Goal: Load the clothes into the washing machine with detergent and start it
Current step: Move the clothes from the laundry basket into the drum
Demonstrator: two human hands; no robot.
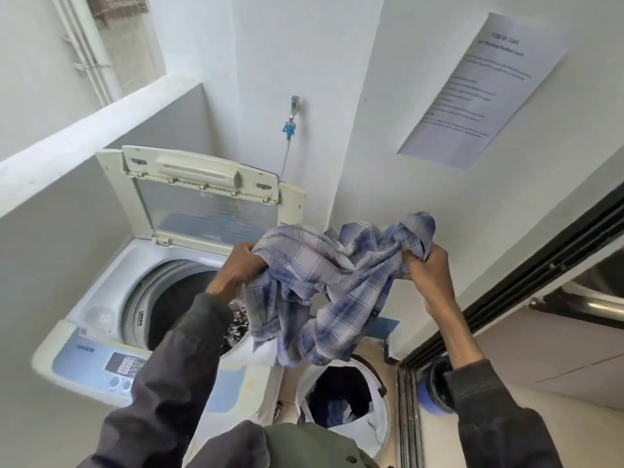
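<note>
A blue and white checked shirt (334,282) hangs bunched between my hands, above the gap between washer and basket. My left hand (241,265) grips its left side over the drum's right rim. Its right end is clutched in my right hand (430,275), close to the wall. The top-loading washing machine (101,336) stands at the left with its lid (202,194) raised. Dark clothes lie inside the drum (175,298). A white laundry basket (378,413) on the floor below the shirt holds dark and blue garments.
A tap with a hose (293,113) is fixed to the wall behind the washer. A printed sheet (479,89) is taped to the wall at right. A black sliding-door frame (526,275) runs along the right. A blue-rimmed dark tub (435,390) sits by the door track.
</note>
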